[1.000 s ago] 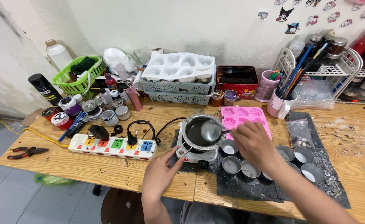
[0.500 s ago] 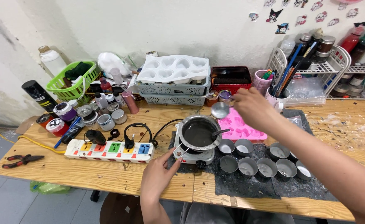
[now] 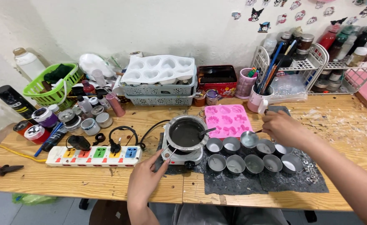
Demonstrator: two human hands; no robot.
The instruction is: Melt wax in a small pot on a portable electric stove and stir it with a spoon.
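Note:
My right hand (image 3: 282, 127) holds a small metal ladle (image 3: 249, 138) by its handle, its bowl hanging over the back row of several small metal tins (image 3: 250, 155) on a dark mat (image 3: 271, 183). Some tins hold pale wax. My left hand (image 3: 145, 180) pinches the thin wire handle of a metal melting pot (image 3: 186, 132) with dark liquid in it. The pot sits on a small electric hot plate (image 3: 182, 155). A pink flower mould (image 3: 227, 119) lies just behind the tins.
A multicoloured power strip (image 3: 95, 155) with plugs lies left of the hot plate. Jars, bottles and a green basket (image 3: 54, 85) crowd the back left. A white heart mould (image 3: 160, 68) tops grey trays. A brush mug (image 3: 258, 98) and wire rack (image 3: 312, 68) stand at back right. Pliers (image 3: 0, 171) lie far left.
My right hand carried the ladle from over the pot, up past the pink mould, then right and down over the tins. My left hand stayed on the pot handle. The camera view shifted right.

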